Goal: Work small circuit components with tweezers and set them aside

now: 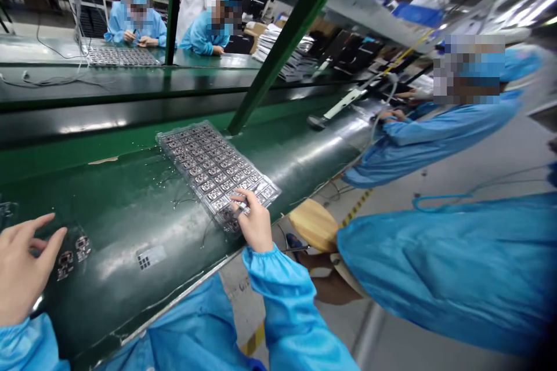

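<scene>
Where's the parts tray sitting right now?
In the head view, the parts tray lies on the green belt at centre, angled, just below the green post; the right hand touches its near corner.

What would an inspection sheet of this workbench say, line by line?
Surface: glossy green conveyor belt, with scuffs and glare.
Job's things: clear tray of small parts lying flat on the belt; a few loose small parts near the left hand.
Clutter: small grid label on the belt.
Hands: right hand rests fingertips on the tray's near corner; left hand open, hovering beside the loose parts, holding nothing.
Cables: thin wires on the far bench; blue cord by the neighbour.
Surroundings: co-worker in a blue gown leaning on the belt at right; two more seated across; wooden stool.
</scene>
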A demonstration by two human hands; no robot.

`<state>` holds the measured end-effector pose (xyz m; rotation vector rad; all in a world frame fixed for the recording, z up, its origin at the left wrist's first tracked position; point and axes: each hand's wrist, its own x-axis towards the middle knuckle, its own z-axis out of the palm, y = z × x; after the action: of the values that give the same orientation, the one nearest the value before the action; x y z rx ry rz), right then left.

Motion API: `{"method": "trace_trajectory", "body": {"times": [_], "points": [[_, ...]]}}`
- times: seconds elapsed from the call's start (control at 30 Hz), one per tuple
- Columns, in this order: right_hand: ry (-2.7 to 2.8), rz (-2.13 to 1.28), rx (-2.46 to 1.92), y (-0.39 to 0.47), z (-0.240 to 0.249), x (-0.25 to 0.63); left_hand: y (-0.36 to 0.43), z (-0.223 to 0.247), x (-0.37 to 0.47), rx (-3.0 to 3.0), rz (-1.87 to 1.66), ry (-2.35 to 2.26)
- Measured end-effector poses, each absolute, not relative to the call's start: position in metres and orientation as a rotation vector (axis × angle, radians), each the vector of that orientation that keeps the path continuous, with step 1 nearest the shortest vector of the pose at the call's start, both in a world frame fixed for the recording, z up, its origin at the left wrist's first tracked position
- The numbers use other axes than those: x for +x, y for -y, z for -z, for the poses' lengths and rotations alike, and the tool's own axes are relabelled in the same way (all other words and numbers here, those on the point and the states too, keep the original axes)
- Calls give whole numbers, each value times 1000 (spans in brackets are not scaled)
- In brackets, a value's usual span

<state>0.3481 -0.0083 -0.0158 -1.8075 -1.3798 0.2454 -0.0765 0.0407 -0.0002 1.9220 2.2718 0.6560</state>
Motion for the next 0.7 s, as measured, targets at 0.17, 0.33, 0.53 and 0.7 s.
{"method": "trace_trajectory", "body": {"times": [0.17,0.33,0.53,0.7], "points": [[1691,-204,-1929,-22,13,329,-35,-21,-55,1935,-651,-2272],[1781,-134,-2227,-37,2,321,-33,-26,-48,1846,-803,-2238],[1880,-105,-2383,-46,-16,315,-35,-20,-48,1830,-968,-2133],[1649,-26,-2189,-32,-23,326,-32,-17,-49,1795,-1102,-2113]]}}
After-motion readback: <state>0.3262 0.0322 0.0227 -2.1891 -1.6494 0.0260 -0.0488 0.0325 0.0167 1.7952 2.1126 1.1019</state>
